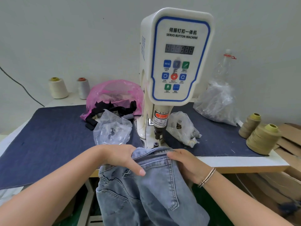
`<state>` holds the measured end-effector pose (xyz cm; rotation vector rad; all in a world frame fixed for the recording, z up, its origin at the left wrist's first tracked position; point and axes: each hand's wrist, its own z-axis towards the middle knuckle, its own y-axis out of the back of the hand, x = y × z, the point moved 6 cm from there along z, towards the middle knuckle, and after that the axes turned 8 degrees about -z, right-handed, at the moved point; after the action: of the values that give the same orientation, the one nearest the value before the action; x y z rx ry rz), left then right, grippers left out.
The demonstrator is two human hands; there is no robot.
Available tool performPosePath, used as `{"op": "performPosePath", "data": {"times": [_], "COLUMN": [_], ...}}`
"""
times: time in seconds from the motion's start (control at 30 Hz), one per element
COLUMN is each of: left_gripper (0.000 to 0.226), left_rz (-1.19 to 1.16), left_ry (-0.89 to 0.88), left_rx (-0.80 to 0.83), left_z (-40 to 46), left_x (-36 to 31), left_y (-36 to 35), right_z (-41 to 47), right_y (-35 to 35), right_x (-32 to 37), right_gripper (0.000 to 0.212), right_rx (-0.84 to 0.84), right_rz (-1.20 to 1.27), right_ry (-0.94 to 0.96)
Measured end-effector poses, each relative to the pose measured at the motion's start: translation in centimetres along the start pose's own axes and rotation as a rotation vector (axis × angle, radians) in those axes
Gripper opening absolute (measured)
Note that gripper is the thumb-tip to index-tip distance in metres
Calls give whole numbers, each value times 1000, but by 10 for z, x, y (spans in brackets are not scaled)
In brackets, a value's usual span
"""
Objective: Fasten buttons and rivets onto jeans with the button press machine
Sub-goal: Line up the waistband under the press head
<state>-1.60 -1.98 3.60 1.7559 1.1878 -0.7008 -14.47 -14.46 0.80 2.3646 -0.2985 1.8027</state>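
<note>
**Jeans held at the press**

You hold pale blue jeans (156, 185) at the table's (241, 162) front edge, just before the button machine (177, 59). Your left hand (121, 158) grips the bunched waistband, one finger stretched down over the denim. Your right hand (187, 162) rests on the waistband's other side, fingers curled over the fabric. The punch (157, 133) stands above the die, just beyond the waistband. Clear bags (112, 128) lie either side of the machine on the dark cloth (48, 136); thread cones (262, 138) stand at right.
</note>
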Motion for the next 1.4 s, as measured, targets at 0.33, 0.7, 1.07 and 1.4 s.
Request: {"op": "performPosePath", "data": {"times": [0.33, 0.7, 1.07, 1.4], "left_gripper": [23, 19, 25, 19], "left_rz": [-373, -419, -459, -442], "left_ry": [-33, -136, -128, -150], "left_rx": [-209, -452, -447, -404], "left_z": [15, 22, 26, 25], "left_x": [31, 37, 42, 41], "left_y": [18, 38, 34, 32], "right_z": [24, 58, 67, 67], "right_y": [14, 30, 39, 40], "right_x": [19, 30, 10, 6], "right_gripper": [32, 35, 7, 10], "right_rx": [-350, -455, -530, -516], "right_rz": [-60, -423, -354, -320], "right_ry": [-53, 105, 205, 215]}}
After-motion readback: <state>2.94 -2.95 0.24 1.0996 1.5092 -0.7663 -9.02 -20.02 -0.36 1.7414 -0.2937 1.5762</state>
